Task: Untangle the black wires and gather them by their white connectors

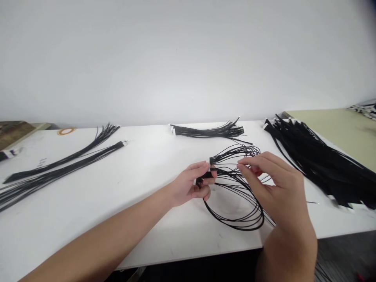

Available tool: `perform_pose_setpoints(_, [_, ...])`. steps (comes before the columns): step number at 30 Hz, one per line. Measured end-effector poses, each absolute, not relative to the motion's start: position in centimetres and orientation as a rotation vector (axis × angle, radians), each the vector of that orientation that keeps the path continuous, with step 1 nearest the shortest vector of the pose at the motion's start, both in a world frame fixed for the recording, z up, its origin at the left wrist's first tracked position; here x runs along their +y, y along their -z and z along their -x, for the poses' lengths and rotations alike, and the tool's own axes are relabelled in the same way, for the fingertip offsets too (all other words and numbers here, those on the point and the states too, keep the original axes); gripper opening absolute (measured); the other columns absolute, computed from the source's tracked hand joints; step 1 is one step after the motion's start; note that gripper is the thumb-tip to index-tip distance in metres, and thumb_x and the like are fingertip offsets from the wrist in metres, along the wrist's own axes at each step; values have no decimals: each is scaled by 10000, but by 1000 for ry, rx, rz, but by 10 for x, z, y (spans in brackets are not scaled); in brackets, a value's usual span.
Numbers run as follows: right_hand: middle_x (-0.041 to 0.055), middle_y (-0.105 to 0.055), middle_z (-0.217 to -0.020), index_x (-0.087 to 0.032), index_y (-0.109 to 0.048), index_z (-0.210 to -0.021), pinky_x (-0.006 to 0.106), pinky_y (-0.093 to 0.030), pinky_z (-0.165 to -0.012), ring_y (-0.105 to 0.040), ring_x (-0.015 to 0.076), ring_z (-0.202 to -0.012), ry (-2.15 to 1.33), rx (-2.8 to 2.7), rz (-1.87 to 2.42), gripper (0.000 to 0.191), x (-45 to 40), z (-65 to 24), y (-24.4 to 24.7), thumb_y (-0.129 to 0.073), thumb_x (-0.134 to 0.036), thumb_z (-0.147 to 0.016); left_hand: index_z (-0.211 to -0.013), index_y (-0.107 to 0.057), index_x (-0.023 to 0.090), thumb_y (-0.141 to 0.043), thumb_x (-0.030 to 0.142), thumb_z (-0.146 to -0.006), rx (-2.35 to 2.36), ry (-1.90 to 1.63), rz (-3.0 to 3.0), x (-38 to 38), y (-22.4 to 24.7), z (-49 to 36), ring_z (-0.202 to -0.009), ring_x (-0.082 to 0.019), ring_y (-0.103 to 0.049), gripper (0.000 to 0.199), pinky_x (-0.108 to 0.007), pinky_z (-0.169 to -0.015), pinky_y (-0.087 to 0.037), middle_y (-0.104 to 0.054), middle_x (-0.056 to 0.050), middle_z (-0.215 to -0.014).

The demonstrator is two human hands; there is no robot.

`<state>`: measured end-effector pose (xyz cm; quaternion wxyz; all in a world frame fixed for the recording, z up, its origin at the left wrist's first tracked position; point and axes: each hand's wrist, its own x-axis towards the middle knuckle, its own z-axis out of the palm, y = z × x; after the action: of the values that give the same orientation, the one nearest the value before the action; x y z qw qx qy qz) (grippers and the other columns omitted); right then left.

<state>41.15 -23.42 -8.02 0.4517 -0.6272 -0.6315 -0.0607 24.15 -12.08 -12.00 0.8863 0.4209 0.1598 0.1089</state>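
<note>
My left hand [198, 182] is closed on the connector end of a black wire harness [249, 225], above the white table. Its thin wires loop out to the right and curve back toward the fingers. A sliver of the white connector [209, 162] shows at my left thumb; the rest is covered by the fingers. To the right, my right hand [273, 176] pinches a single black wire [227, 163] between thumb and forefinger. That wire runs leftward to the connector. Behind the wrist of my right hand, a loose wire end [313, 202] pokes out.
A large pile of black wire bundles [323, 156] with white connectors lies at the right. Another bundle [202, 131] rests at the back middle, and two long bundles [67, 158] at the left. An orange ring [66, 131] lies at the back left. The table's front edge [188, 258] is close.
</note>
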Motion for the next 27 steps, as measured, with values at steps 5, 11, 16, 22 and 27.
perform_pose_setpoints(5, [2, -637, -822, -212, -656, -879, 252, -450, -654, -569, 115, -745, 249, -1645, 1570, 101, -231, -406, 86, -640, -158, -794, -840, -554, 159, -402, 410, -917, 338, -194, -919, -122, 118, -242, -307, 12, -287, 303, -240, -516, -407, -378, 71, -623])
perform_pose_setpoints(11, [-26, -649, -823, -226, -633, -847, 306, -423, -735, -592, 127, -762, 293, -1718, 1607, 82, -228, -397, 86, -610, -153, -820, -831, -554, 149, -387, 418, -921, 361, -157, -964, -124, 114, -243, -303, 7, -304, 329, -222, -482, -375, -373, 71, -615])
perform_pose_setpoints(16, [-41, -653, -822, -230, -625, -840, 314, -401, -763, -603, 127, -785, 295, -1726, 1611, 75, -228, -396, 86, -600, -160, -831, -841, -557, 152, -392, 414, -921, 350, -143, -968, -124, 113, -243, -303, 5, -316, 321, -225, -488, -385, -381, 70, -621])
perform_pose_setpoints(22, [-38, -649, -819, -222, -622, -835, 310, -387, -759, -602, 123, -780, 276, -1742, 1623, 75, -228, -397, 85, -581, -159, -844, -841, -558, 146, -391, 403, -924, 348, -141, -974, -124, 112, -242, -303, 5, -323, 318, -227, -491, -379, -387, 67, -627])
perform_pose_setpoints(27, [-39, -641, -805, -216, -618, -828, 311, -375, -763, -599, 119, -779, 266, -1752, 1643, 90, -227, -395, 83, -559, -154, -855, -843, -556, 150, -394, 404, -923, 347, -134, -988, -124, 113, -242, -302, 4, -321, 312, -234, -502, -393, -392, 66, -630])
